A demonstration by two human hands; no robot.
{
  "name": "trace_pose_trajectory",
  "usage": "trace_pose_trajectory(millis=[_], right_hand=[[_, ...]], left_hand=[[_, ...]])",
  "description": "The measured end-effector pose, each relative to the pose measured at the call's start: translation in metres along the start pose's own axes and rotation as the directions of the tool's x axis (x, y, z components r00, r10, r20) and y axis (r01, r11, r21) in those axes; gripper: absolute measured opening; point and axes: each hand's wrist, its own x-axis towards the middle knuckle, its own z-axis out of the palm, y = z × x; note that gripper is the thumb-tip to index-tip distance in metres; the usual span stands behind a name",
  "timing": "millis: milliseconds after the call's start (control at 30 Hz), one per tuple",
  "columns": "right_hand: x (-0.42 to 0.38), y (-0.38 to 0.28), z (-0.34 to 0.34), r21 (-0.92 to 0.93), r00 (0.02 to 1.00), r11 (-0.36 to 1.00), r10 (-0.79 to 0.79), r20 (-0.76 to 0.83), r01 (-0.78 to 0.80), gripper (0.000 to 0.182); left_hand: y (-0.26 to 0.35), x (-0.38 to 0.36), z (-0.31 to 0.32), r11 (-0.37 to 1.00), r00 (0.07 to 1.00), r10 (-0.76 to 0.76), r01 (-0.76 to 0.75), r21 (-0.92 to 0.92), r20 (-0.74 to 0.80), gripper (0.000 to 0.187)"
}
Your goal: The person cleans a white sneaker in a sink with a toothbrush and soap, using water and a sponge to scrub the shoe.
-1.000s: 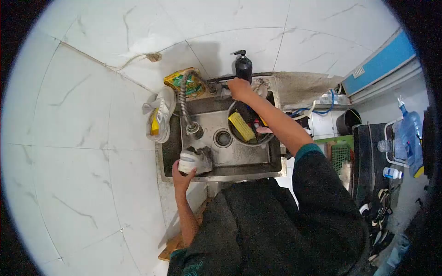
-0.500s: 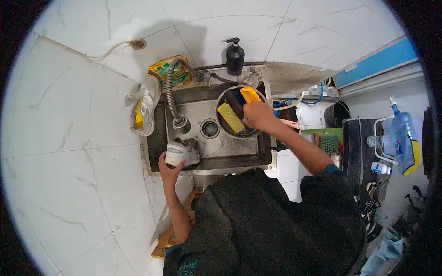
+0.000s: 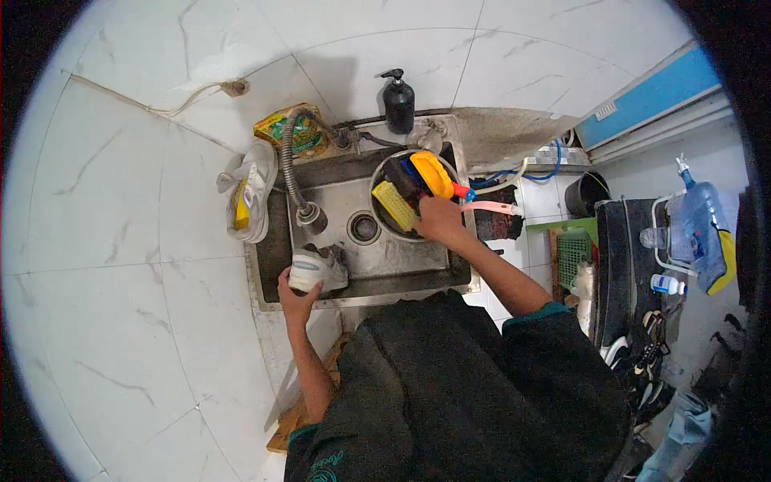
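Observation:
My left hand [image 3: 299, 296] is closed around the heel end of a white sneaker [image 3: 313, 271], which it holds at the near left corner of the sink. Over on the right, my right hand [image 3: 440, 220] reaches into a round basin [image 3: 377, 173] standing in the sink. Its fingers are curled at the lower end of a yellow scrub brush [image 3: 394, 206]; the fingertips are partly hidden. Just above the hand, an orange-yellow brush [image 3: 434, 174] lies in the basin. A pink handle [image 3: 486, 207] sticks out over the basin's right rim.
Beside the flexible faucet [image 3: 291, 161], another white sneaker [image 3: 255, 189] rests on the sink's left edge. A yellow-green packet [image 3: 293, 132] and a black pump bottle [image 3: 398, 104] stand behind the sink [image 3: 337, 301]. A drain [image 3: 364, 229] opens in its floor. To the right is a dark bucket [image 3: 588, 193].
My right hand has shifted down and left, away from the orange-yellow brush to the end of the yellow one. The orange-yellow brush now lies turned, more exposed. My left hand stays on the sneaker.

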Motion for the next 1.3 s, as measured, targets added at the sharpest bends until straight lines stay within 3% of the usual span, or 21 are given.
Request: trace_pose_trajectory(millis=[133,200,433,533,633,733,933,1033,1167,1300], right_hand=[[-0.007,-0.005,-0.008,0.181,0.994,0.980,0.093,-0.057,-0.082,0.029],[-0.015,-0.005,-0.026,0.216,0.992,0.973,0.095,-0.080,-0.076,0.030],[-0.043,-0.006,-0.058,0.219,0.979,0.970,0.143,-0.146,-0.109,0.031],[-0.055,0.002,-0.062,0.223,0.962,0.959,0.216,-0.166,-0.177,0.031],[-0.066,0.018,-0.062,0.268,0.956,0.942,0.250,-0.156,-0.202,0.026],[-0.077,0.035,-0.059,0.364,0.968,0.925,0.183,-0.173,-0.110,0.022],[-0.084,0.034,-0.073,0.159,0.996,0.987,0.021,-0.091,-0.007,0.018],[-0.068,0.040,-0.063,0.013,0.981,0.986,-0.162,-0.105,0.164,0.018],[-0.055,0.041,-0.047,-0.132,0.948,0.957,-0.278,-0.153,0.259,0.015],[-0.051,0.035,-0.039,-0.259,0.957,0.934,-0.277,-0.087,0.247,0.015]], left_hand=[[-0.016,0.001,0.001,0.997,0.999,0.038,-0.037,0.071,-0.021,0.087],[-0.029,0.003,0.003,0.999,0.999,0.046,-0.046,0.019,-0.022,0.088],[-0.022,-0.004,-0.007,0.996,1.000,0.016,-0.016,0.090,-0.003,0.089],[-0.023,0.000,-0.013,0.981,0.999,0.003,-0.010,0.191,0.034,0.093],[-0.004,0.007,-0.018,0.910,0.994,-0.017,-0.029,0.413,0.106,0.097],[0.016,0.012,-0.010,0.893,0.996,-0.088,0.086,0.442,-0.015,0.100],[0.019,0.017,-0.010,0.911,0.995,-0.100,0.081,0.404,0.027,0.095],[0.012,0.021,-0.010,0.896,0.998,-0.043,0.019,0.444,0.043,0.100],[0.014,0.020,-0.011,0.884,0.998,0.045,-0.059,0.464,0.041,0.094],[0.018,0.014,-0.013,0.890,0.981,0.175,-0.194,0.413,0.085,0.090]])
